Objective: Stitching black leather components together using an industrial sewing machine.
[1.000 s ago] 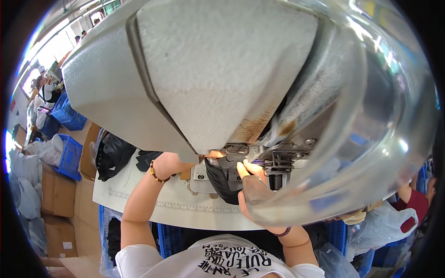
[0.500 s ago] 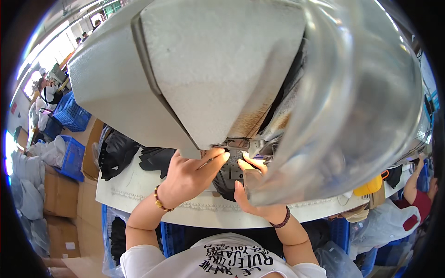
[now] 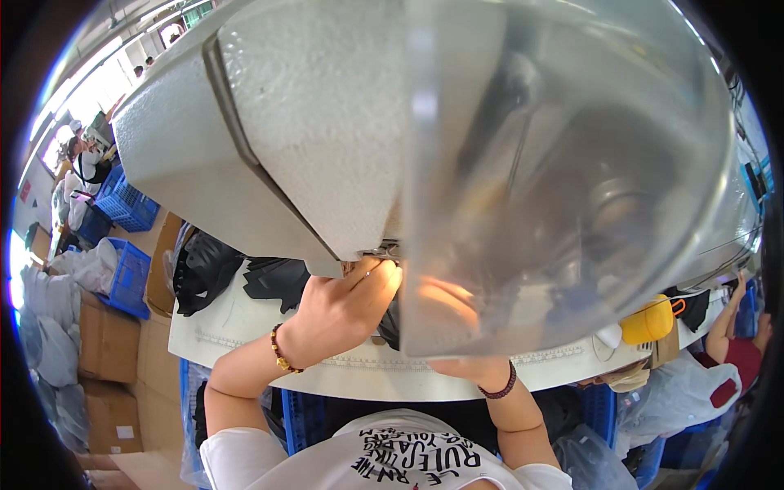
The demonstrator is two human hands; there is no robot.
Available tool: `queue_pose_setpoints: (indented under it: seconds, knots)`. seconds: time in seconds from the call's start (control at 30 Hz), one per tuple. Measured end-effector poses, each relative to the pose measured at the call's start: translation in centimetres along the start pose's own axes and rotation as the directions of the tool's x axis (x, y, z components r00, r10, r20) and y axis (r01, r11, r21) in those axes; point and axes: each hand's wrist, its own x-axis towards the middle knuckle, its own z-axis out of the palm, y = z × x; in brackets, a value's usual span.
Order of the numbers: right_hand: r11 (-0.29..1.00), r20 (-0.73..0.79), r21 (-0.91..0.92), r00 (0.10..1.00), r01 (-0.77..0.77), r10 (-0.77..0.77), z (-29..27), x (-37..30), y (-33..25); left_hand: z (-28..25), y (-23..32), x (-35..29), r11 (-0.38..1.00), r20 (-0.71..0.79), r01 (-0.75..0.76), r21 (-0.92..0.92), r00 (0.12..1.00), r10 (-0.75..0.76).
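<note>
A large grey sewing machine (image 3: 318,114) fills the upper middle. My left hand (image 3: 339,314) is below its head, fingers bent and pressed together beside the metal parts near the needle. Whatever they pinch is hidden. Most of my right hand (image 3: 449,306) shows only hazily through the clear plastic shield (image 3: 563,212), so its finger pose is smeared. Between the hands, a bit of black fabric (image 3: 390,328) pokes out at the shield's edge. Much of the sewing spot is covered by the machine head and the shield.
Black cut pieces (image 3: 278,282) and a black bundle (image 3: 204,269) lie left on the white table (image 3: 237,335). A yellow container (image 3: 649,321) stands at the right. Blue crates (image 3: 122,278) and cardboard boxes (image 3: 106,339) line the left floor. A co-worker's arm (image 3: 727,318) shows far right.
The clear shield now reaches further left, covering the needle area and most of my right hand. My left fingers have curled in closer together near the needle.
</note>
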Motion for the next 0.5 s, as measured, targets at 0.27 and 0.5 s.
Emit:
queue_pose_setpoints:
  seconds: [0.27, 0.5]
  knots:
    - [0.984, 0.109, -0.179, 0.994, -0.005, 0.025, 0.4, -1.0, -0.8, -0.3, -0.5, 0.0, 0.999, -0.036, -0.022, -0.044, 0.999, 0.021]
    - [0.984, 0.084, -0.173, 0.994, -0.052, 0.067, 0.4, -1.0, -0.4, 0.2, -0.4, -0.6, 0.995, 0.002, 0.071, -0.077, 0.998, -0.071]
